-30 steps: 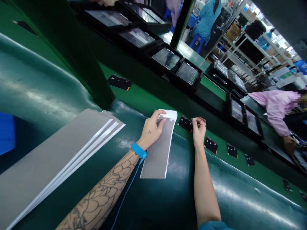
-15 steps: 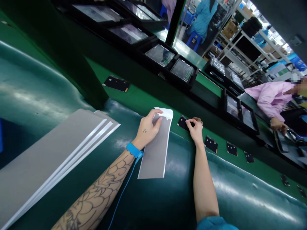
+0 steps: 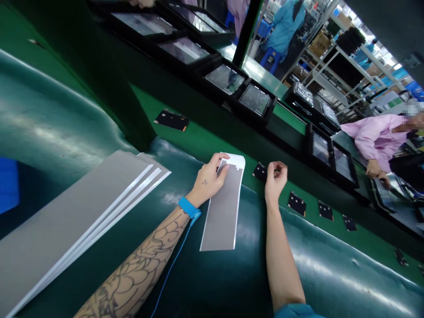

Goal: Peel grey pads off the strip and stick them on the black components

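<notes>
My left hand point(image 3: 209, 180), with a blue band at the wrist, pinches the top of a long grey sheet point(image 3: 221, 216) whose white end curls over. To its right, my right hand point(image 3: 276, 179) is raised with its fingers curled together; whatever they hold, if anything, is too small to make out. Just left of that hand a small black board point(image 3: 259, 171) with pale squares lies on the green belt point(image 3: 202, 141), partly covered by the hand. A stack of larger grey sheets point(image 3: 82, 198) with white edges rests at the left.
More black boards lie along the belt, one point(image 3: 171, 120) upper left and several to the right. Black trays point(image 3: 256, 99) with screens line the far side. A dark green post point(image 3: 132, 110) stands at left. A person in pink point(image 3: 377, 137) works at right.
My right hand has lifted away from the black board and moved slightly right, uncovering more of it. My left hand keeps its grip on the sheet. The view has shifted a little.
</notes>
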{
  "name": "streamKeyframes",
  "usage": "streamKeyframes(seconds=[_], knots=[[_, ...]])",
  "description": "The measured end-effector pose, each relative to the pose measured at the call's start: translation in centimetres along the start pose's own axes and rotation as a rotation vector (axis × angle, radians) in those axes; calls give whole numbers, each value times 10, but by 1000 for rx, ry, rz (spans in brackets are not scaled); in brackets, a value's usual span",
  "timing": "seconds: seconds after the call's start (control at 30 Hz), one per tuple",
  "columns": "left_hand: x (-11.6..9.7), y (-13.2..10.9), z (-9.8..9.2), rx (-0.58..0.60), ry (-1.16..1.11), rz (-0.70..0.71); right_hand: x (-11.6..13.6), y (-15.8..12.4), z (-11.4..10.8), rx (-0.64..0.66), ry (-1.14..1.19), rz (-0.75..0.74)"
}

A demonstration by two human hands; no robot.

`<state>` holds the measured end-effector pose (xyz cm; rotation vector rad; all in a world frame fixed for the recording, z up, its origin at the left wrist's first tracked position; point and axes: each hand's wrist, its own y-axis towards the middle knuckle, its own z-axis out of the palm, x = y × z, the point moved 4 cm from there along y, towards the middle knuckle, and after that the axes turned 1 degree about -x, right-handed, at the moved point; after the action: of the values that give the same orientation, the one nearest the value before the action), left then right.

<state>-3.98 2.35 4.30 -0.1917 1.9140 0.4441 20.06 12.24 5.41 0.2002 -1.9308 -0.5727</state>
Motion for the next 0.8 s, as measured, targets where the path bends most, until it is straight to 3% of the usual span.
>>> streamKeyframes(seconds=[0.13, 0.23, 0.8], knots=[[-1, -1, 4, 73, -32, 23, 45, -32, 41, 285, 23, -231], [-1, -2, 7, 108, -24, 31, 62, -49, 61, 390, 27, -335], [-4, -2, 7, 107, -21, 53, 65, -51, 61, 363, 89, -322]])
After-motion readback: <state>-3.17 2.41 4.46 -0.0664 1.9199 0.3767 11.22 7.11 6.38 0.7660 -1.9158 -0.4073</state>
